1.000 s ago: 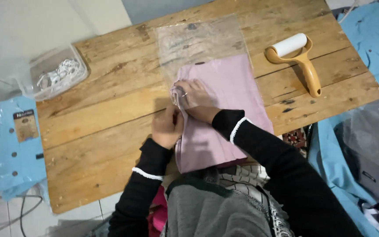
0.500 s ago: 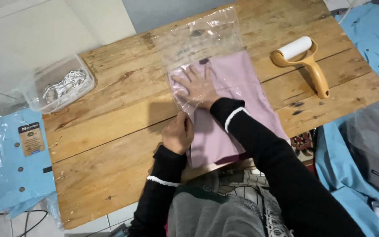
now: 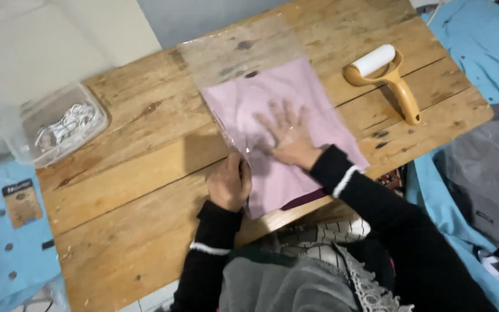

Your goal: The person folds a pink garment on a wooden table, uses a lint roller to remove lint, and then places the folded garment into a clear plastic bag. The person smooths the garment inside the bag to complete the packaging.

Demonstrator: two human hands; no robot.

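On wooden tabletop [image 3: 145,190], near its front edge, folded pink garment [image 3: 244,104] is lying partly inside clear plastic bag [image 3: 232,52]. Right hand [image 3: 287,138] is pressing flat on garment, fingers [image 3: 272,112] spread wide, released, grasping nothing. Left hand [image 3: 229,182] is curling at bag's left edge, fingers clenched, pinching plastic there. Lint roller with yellow handle [image 3: 397,86] is lying well apart to right. Clear plastic container [image 3: 59,124] is sitting at far left corner.
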